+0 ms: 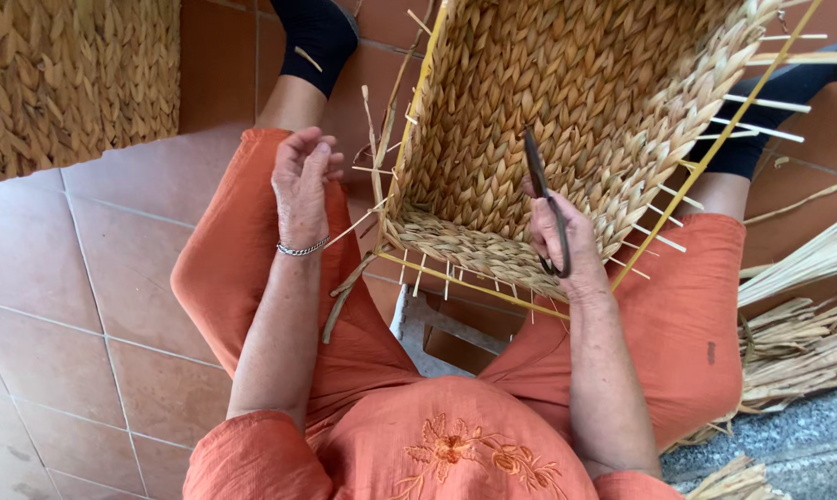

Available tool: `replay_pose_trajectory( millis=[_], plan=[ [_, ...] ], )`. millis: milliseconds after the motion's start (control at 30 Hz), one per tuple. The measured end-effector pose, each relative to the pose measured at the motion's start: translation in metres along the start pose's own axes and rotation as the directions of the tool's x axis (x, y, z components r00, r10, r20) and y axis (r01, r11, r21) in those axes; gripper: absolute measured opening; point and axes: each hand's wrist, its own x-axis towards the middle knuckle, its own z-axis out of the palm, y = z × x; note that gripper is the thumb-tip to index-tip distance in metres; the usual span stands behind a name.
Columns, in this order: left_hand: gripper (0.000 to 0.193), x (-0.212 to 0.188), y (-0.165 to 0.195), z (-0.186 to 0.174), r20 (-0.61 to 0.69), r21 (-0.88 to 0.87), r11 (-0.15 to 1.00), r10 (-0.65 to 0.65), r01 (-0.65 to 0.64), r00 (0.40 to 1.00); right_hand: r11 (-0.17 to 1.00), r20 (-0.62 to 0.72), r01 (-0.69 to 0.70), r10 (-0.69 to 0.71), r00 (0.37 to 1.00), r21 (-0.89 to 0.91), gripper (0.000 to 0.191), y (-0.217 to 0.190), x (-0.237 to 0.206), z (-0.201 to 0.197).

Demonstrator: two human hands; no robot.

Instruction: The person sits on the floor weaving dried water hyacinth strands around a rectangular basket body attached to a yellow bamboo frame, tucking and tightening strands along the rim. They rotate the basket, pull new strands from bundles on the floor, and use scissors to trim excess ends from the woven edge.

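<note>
Scissors (546, 206) are sitting clamped in your right hand (566, 243), long axis running up-left from the grip, tips touching the woven basket (566, 83) wall just ahead. Your left hand (302, 181) is hovering half-curled, holding nothing, well apart to the left.

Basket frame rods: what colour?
Yellow. The frame rods edge the tan woven basket; clearest in the head view, beside the right hand.
</note>
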Motion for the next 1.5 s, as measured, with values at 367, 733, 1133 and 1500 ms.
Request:
replay_pose_trajectory(
  millis=[367,733,1133,1500],
  plan=[
    [0.026,0.024,-0.006,0.029,0.340,0.220,0.958,0.099,-0.181,0.935,0.976,-0.035,-0.052,0.046,0.998,-0.211,0.079,0.031,0.039,0.057],
    [0.060,0.091,-0.035,0.058,0.592,0.319,0.948,-0.206,0.008,0.780,0.871,-0.097,0.118,-0.186,0.978,-0.477,0.072,-0.011,0.112,0.110],
    [0.081,0.092,-0.022,0.088,0.661,0.170,0.980,-0.193,0.105,0.726,0.802,-0.044,0.187,-0.257,0.966,-0.567,0.069,-0.024,0.128,0.111],
    [0.079,0.093,-0.023,0.086,0.657,0.197,0.975,-0.210,0.104,0.724,0.889,-0.119,0.094,-0.163,0.979,-0.449,0.067,-0.016,0.123,0.115]
  ],
)
